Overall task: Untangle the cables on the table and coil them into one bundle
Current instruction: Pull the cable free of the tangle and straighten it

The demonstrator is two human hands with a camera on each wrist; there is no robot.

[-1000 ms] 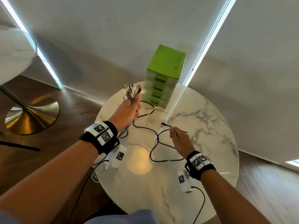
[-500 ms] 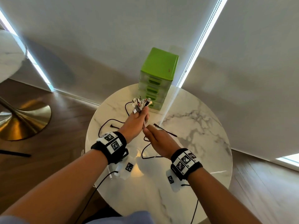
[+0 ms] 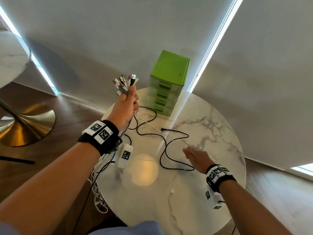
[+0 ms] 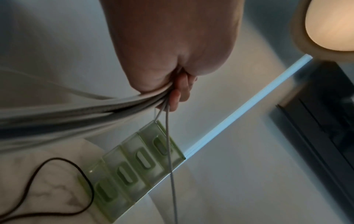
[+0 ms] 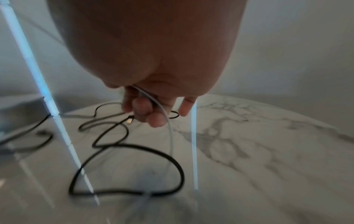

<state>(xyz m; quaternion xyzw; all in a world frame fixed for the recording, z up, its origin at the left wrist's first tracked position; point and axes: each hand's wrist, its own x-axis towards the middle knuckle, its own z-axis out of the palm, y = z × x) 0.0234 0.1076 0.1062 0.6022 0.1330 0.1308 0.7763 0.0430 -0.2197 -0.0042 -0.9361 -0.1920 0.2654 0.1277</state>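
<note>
My left hand (image 3: pixel 128 102) is raised above the table's far left side and grips a bundle of cables (image 3: pixel 124 84), with several USB plugs sticking up out of the fist. In the left wrist view the fingers (image 4: pixel 178 94) are curled round the cable bundle (image 4: pixel 91 116), which hangs down past my wrist and off the table edge. A black cable (image 3: pixel 165 150) winds from that hand across the marble. My right hand (image 3: pixel 196 156) is low over the table's right side. Its fingers (image 5: pixel 145 112) are curled round a thin white cable (image 5: pixel 170 133).
A green drawer unit (image 3: pixel 167 85) stands at the far edge of the round marble table (image 3: pixel 220 133), close to my left hand. A loose black plug (image 3: pixel 163 129) lies near the middle. A second table with a brass base (image 3: pixel 25 126) stands on the floor at left.
Half a second ago both hands met over the table's middle. Since then my left hand has lifted the bundle, and my right hand has drawn away to the right and towards me.
</note>
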